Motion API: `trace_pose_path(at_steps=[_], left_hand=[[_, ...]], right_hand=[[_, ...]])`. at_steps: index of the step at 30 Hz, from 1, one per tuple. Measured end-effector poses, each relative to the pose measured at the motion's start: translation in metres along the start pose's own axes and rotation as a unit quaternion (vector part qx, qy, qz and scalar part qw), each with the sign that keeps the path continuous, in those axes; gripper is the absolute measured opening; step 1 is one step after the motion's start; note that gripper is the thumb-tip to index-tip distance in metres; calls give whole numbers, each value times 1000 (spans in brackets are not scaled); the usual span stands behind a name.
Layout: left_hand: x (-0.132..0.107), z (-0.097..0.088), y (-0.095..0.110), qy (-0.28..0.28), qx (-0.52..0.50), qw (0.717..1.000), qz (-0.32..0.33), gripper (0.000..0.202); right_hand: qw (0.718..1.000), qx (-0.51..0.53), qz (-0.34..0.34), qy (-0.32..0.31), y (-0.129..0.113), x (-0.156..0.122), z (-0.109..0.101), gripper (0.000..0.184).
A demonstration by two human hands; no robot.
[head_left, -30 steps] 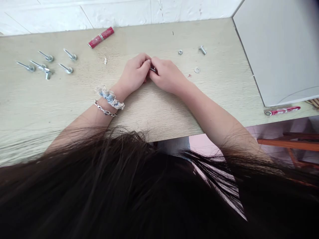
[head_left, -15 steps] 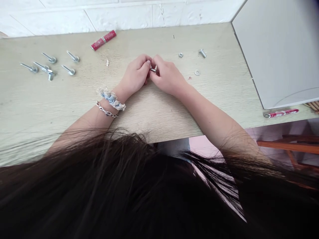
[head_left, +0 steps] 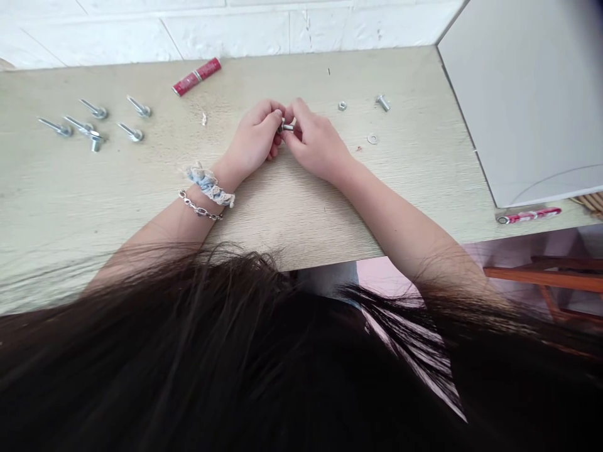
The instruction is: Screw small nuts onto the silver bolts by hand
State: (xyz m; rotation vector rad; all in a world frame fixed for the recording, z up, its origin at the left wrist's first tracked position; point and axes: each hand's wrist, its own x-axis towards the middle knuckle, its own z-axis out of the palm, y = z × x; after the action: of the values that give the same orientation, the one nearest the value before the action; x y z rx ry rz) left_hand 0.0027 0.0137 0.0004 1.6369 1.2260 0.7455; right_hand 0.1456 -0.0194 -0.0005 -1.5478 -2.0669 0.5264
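Note:
A metal bolt (head_left: 287, 127) lies between my two hands, its threaded shank pointing right. My left hand (head_left: 257, 135) is closed around the bolt's left end, which the fingers mostly hide. The thumb and fingers of my right hand (head_left: 316, 135) curl about the shank from the other side. Whether a nut or washer sits on this bolt I cannot make out. To the right of my hands a loose nut (head_left: 342, 106), a flat washer (head_left: 372, 139) and another bolt (head_left: 383, 102) rest on the wooden table (head_left: 301, 213).
Several bolts with fittings (head_left: 95, 112) are grouped at the left. A red tube (head_left: 196, 76) lies near the white wall (head_left: 235, 34). At the right stand a pale panel (head_left: 527, 107) and a red-and-white cord (head_left: 530, 216). Dark hair (head_left: 211, 364) covers the bottom of the view.
More of the threaded shank shows between my fingers, and my left hand has shifted slightly up. The loose parts on the table stay where they were.

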Motion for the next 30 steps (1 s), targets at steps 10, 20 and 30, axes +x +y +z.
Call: trace_pose_path(at_steps=[10, 20, 30], left_hand=[[0, 2, -4, -1, -17, 1000, -16, 18], [-4, 1, 2, -7, -15, 1000, -5, 15], [-1, 0, -1, 1, 31, 999, -6, 20]], right_hand=[[1000, 27, 0, 7, 0, 1, 0, 25], [1000, 6, -18, 6, 0, 1, 1, 17], [1000, -7, -13, 1, 0, 1, 0, 17]])
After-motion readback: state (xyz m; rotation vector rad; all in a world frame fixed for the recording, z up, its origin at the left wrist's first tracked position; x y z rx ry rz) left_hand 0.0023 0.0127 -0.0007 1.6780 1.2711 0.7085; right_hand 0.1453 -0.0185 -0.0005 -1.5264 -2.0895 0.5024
